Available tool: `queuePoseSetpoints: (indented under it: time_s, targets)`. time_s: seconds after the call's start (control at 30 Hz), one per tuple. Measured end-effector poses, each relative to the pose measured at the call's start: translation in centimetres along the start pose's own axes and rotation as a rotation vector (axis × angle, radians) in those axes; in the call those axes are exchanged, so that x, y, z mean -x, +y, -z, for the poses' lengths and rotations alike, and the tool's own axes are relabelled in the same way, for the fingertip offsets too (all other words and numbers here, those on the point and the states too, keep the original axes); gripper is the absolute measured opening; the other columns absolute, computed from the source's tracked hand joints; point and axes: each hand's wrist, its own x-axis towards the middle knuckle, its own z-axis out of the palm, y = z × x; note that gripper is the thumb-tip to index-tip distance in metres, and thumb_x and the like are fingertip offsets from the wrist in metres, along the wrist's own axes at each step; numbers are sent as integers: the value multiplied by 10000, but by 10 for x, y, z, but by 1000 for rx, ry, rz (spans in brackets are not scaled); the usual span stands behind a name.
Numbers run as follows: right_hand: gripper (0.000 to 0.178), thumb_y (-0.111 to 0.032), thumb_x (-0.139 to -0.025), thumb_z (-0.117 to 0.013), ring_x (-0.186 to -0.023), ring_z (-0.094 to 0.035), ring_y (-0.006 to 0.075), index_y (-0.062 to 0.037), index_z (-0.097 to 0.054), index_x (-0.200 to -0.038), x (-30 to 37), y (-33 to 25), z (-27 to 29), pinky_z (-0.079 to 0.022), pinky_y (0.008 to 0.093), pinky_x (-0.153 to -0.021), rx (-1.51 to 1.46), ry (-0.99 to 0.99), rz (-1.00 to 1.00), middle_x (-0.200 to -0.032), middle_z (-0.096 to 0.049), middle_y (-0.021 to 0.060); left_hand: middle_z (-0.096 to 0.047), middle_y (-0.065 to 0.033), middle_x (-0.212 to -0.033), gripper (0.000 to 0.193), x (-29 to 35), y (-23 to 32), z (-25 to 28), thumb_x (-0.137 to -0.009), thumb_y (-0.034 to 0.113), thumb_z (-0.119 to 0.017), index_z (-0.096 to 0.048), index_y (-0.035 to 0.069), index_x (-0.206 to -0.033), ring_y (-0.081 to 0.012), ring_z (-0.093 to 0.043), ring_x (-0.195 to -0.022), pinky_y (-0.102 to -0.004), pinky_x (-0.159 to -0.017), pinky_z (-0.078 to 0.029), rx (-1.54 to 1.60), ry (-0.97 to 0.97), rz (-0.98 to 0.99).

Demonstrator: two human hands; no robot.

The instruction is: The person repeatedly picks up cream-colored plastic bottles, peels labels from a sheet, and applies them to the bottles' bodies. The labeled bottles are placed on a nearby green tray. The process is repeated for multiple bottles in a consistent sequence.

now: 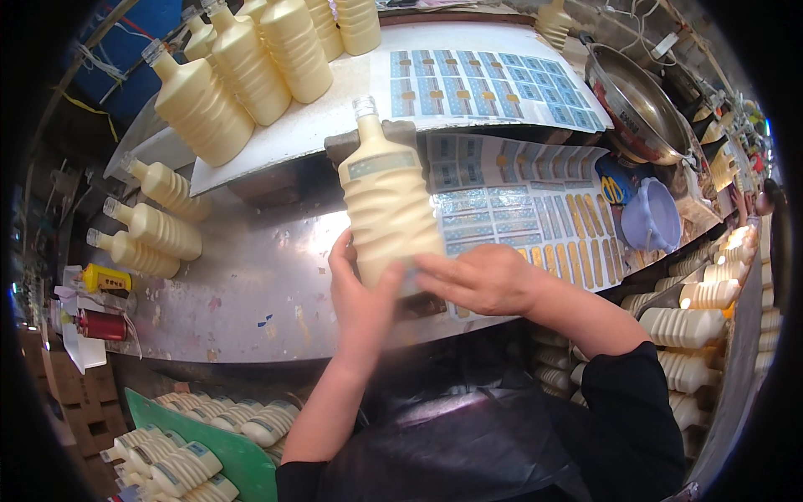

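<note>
Bottle (391,201): cream, ribbed, at mid-desk, neck pointing away from the person, a blue-grey label (381,165) across its shoulder. A dark grey block (341,151) sits behind the shoulder; contact cannot be told. Left hand (361,280) clamped on the bottle's lower left side, thumb over the front, slightly blurred. Right hand (485,279) has its fingers stretched out, tips at the lower front; a small bluish patch there is blurred, and whether it is pinched cannot be told.

Desk (268,305): metal, scuffed, paint-flecked. Right of the bottle, a sheet (535,205) of blue and gold labels; near its right edge, yellow scissors (614,189) and a lilac bucket (651,216). Left end: three bottles lying side by side, a yellow can (106,278) and a red spool (102,325).

Beyond, a white board (355,84) carries standing bottles and another label sheet. Far right, a pan (640,100). More bottles lower left, by a green panel (201,448), and lower right.
</note>
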Motion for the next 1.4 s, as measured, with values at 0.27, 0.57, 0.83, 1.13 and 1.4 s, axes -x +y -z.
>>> queuePoseSetpoints:
  time_s: [0.27,0.57,0.83,1.13,1.4]
  targets:
    - [438,-297,-907,-717,-767,-676,319,-33,-602,-1237,2,-26,-10,-536,411,-707,-620,77,-1034,-871,-664,148,-510,-265,-1400,796,4,-19,-2,-894,247,-658,-302,-58,-1537,-394,-497,-1281,-496,-1131,-362,-96,52,-134]
    - [815,-373,-775,-843,-746,-556,148,47,-513,-1391,-26,-28,-18,-489,307,-700,-734,-29,-1340,-810,-525,26,-474,-259,-1440,811,6,-16,-1,-879,257,-661,-304,-37,-1546,-423,-414,-1320,-527,-1155,-284,-379,62,-208]
    - [805,-374,-790,-842,-756,-551,140,62,-520,-1386,-23,-30,-21,-487,299,-704,-738,11,-1319,-811,-527,25,-444,-286,-1466,794,3,-23,-3,-896,245,-631,-289,-60,-1545,-407,-440,-1349,-497,-1160,-326,-207,56,-172]
    - [721,-406,-877,-748,-1087,-661,374,47,-535,-1396,-15,-31,-20,-512,442,-965,-781,-21,-1282,-1216,-672,245,-378,-264,-1546,756,6,-21,-1,-965,198,-593,-221,-84,-1560,-325,-413,-1420,-432,-1190,-314,95,-16,-117]
    - [669,-374,-859,-751,-1124,-640,406,-20,-560,-1394,-23,-30,-11,-503,450,-971,-777,-34,-1240,-1227,-657,253,-379,-268,-1545,763,6,-26,1,-954,185,-601,-225,-87,-1560,-335,-419,-1417,-436,-1190,-318,12,-8,-129]
